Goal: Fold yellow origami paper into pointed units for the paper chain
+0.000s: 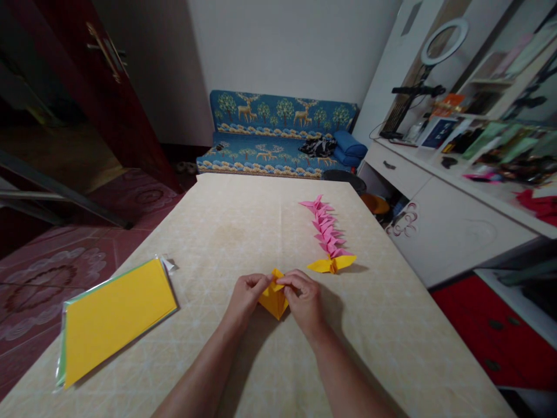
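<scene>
A home: beyond the hands (308, 297), a deer-patterned sofa (266, 142); to their right, a vanity (444, 217) with ring light (426, 57).

Your left forearm (198, 363) and right forearm (342, 363) reach forward, angled inward. Your left hand (246, 294) pinches, its thumb extended toward the right. Your right hand (308, 297) pinches too, fingers bent, knuckles uppermost. The hands' tips sit near each other.

- Desk (226, 203) evenly lit; doorway (47, 128) at left dim
- Soft shadow right of the right hand (305, 296); light from the left
- Edges stretched; dresser (444, 209) clutter (505, 151) slightly blurred
</scene>
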`<state>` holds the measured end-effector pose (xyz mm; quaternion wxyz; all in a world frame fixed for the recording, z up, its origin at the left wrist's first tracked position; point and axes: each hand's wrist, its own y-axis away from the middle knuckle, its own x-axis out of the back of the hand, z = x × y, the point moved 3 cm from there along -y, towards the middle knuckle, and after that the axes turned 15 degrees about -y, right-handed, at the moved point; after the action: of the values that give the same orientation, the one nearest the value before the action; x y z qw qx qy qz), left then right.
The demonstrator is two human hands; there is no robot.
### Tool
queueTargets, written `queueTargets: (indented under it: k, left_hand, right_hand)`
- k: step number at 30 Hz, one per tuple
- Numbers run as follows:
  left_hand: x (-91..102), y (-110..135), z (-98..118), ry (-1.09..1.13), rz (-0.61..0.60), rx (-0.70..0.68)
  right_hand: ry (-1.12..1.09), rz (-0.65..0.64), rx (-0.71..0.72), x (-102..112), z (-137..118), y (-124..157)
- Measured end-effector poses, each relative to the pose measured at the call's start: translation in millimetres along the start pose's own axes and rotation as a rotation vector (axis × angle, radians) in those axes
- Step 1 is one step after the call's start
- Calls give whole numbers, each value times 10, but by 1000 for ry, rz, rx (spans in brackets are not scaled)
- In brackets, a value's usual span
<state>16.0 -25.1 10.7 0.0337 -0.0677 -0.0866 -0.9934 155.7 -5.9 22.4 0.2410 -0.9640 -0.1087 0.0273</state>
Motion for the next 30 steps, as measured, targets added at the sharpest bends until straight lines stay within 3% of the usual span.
queueTargets:
  k: [7, 11, 24, 30]
  left_hand:
    - [-14, -25, 4, -27, -16, 16]
    - [-25, -9, 10, -2, -11, 39]
    - [-32, -1, 2, 83, 12, 7]
    - [-43, -6, -41, 53, 57, -25]
  right_hand:
    - [66, 24, -8, 6, 14, 14]
    - [53, 102, -112, 8, 102, 55]
    - [-323, 243, -386, 13, 126, 47]
    - [-370, 256, -415, 38, 165, 73]
